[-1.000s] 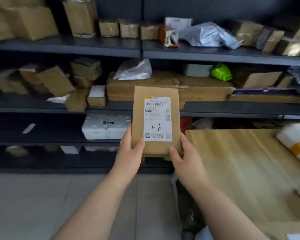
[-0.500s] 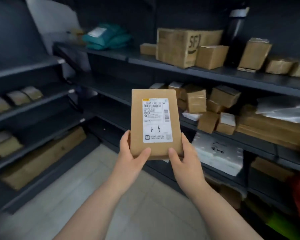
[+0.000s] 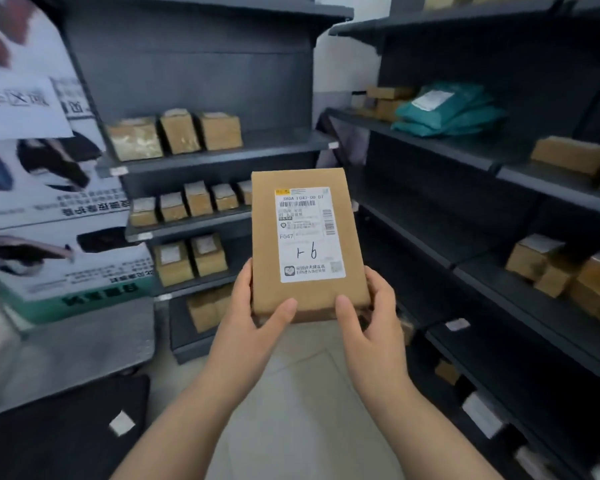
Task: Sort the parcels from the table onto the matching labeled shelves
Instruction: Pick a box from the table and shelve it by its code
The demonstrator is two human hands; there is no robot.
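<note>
Fingers (image 3: 380, 285) of both hands curl round the parcel's lower corners.
I hold the parcel (image 3: 305, 244) upright between left hand (image 3: 253, 327) and right hand (image 3: 371, 317), thumbs on its front, long axis vertical, label (image 3: 309, 233) facing me. Neither hand is nearer. The shelves (image 3: 222, 154) lie ahead and to the left, well apart from the parcel, so I judge the next move a forward reach.

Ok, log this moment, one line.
parcel: upright, label toward camera | left hand: grips bottom-left | right hand: grips bottom-right | shelves: ahead, parcel unplaced
</note>
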